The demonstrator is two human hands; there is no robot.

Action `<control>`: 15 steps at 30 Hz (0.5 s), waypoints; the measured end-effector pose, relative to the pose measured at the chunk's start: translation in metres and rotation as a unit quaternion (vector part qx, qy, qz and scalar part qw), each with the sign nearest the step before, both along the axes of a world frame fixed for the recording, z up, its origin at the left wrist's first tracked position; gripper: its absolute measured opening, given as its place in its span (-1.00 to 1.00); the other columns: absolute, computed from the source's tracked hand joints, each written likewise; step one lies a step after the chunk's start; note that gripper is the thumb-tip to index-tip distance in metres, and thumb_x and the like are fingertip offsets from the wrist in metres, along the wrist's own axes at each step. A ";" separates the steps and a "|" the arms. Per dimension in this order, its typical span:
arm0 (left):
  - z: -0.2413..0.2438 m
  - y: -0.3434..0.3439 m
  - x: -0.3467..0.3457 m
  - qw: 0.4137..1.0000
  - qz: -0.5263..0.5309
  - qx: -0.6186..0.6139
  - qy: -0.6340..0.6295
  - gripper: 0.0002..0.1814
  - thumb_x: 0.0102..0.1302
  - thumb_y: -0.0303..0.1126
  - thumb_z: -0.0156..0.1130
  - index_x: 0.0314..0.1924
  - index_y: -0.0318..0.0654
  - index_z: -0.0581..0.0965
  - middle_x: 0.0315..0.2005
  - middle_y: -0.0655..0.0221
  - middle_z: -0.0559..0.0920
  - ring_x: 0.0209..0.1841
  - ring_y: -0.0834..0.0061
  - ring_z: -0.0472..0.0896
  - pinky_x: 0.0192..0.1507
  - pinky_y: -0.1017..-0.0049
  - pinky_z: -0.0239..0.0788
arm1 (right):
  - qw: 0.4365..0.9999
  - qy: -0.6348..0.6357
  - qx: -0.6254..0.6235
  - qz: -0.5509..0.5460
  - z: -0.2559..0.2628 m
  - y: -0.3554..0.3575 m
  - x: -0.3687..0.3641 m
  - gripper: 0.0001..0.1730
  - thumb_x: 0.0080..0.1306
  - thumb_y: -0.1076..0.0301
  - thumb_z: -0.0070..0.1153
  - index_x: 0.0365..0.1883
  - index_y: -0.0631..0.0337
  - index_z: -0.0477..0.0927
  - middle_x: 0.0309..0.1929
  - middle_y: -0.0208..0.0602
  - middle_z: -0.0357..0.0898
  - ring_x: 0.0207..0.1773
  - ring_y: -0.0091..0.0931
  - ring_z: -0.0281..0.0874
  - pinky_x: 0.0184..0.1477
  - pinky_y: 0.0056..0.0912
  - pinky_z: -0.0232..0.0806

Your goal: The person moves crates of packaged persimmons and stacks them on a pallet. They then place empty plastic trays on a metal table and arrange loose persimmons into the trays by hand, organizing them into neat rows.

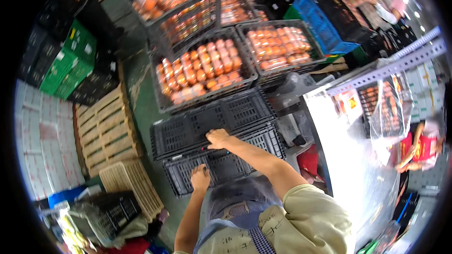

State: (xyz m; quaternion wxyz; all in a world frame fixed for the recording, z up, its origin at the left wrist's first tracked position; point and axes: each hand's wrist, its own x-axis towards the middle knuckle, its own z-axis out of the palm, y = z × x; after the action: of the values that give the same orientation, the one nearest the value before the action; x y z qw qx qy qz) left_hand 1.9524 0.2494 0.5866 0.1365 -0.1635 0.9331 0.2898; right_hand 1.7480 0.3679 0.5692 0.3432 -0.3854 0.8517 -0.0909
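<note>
Two folded black plastic crates lie before me, one overlapping the other. At the near rim of the upper folded crate [173, 137] is my right hand [218, 138], with its fingers bent over the edge. The lower folded crate [185, 174] sticks out towards my legs, and its slatted side panels show. Over its left part hovers or rests my left hand [200, 176], fingers loosely curled and thumb apart, with nothing visible in it; whether it touches the crate is unclear.
Black crates [252, 74] of film-wrapped orange fruit stand beyond. Left are a wooden pallet [106, 130], a beige plastic basket [141, 187] and green crates [69, 74]. Right is a metal worktable [348, 169] with a bagged crate [383, 109]. Two people [420, 148] work farther right.
</note>
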 end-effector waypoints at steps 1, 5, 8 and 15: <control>0.004 0.002 -0.018 0.997 -0.034 -0.054 0.045 -0.64 0.11 -0.40 0.26 -0.05 -0.25 0.50 -0.12 0.13 0.57 0.02 0.09 0.48 0.03 0.28 0.36 | 1.000 -0.001 -0.015 0.021 0.031 0.001 -0.013 -0.42 0.15 -0.06 0.21 -0.07 0.26 0.53 -0.05 -0.03 0.52 0.03 -0.17 0.50 -0.08 -0.13 0.42; -0.020 -0.001 -0.078 0.967 -0.162 -0.157 0.121 -0.44 0.17 -0.32 0.27 0.17 -0.23 0.35 0.11 0.11 0.43 0.29 0.11 0.20 0.27 0.19 0.09 | 0.978 0.134 -0.144 -0.064 0.088 0.002 -0.081 -0.50 0.08 -0.07 0.24 -0.24 0.20 0.56 -0.28 -0.23 0.60 -0.20 -0.27 0.60 -0.17 -0.20 0.41; -0.048 -0.001 -0.103 0.962 -0.223 -0.156 -0.025 -0.46 0.30 -0.19 0.12 0.23 -0.23 0.31 0.19 0.16 0.35 0.36 0.12 0.07 0.35 0.12 -0.08 | 0.908 0.324 -0.243 -0.111 0.078 -0.002 -0.132 -0.55 0.10 -0.03 0.24 -0.32 0.22 0.60 -0.29 -0.21 0.59 -0.13 -0.35 0.54 -0.08 -0.24 0.31; -0.058 0.009 -0.129 0.943 -0.267 -0.187 -0.060 -0.63 0.29 -0.18 0.04 -0.02 -0.22 0.55 -0.05 0.22 0.55 0.23 0.17 0.22 0.30 -0.16 -0.17 | 0.881 0.396 -0.227 -0.124 0.072 -0.006 -0.164 -0.56 0.07 -0.05 0.23 -0.27 0.13 0.59 -0.32 -0.37 0.56 -0.12 -0.38 0.44 0.04 -0.22 0.17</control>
State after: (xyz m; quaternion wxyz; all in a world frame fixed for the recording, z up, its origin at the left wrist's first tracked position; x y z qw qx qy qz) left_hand 1.8236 0.2583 0.5284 0.2317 0.0516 0.9700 0.0523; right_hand 1.5841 0.3617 0.6407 -0.1338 -0.3479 0.9134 -0.1634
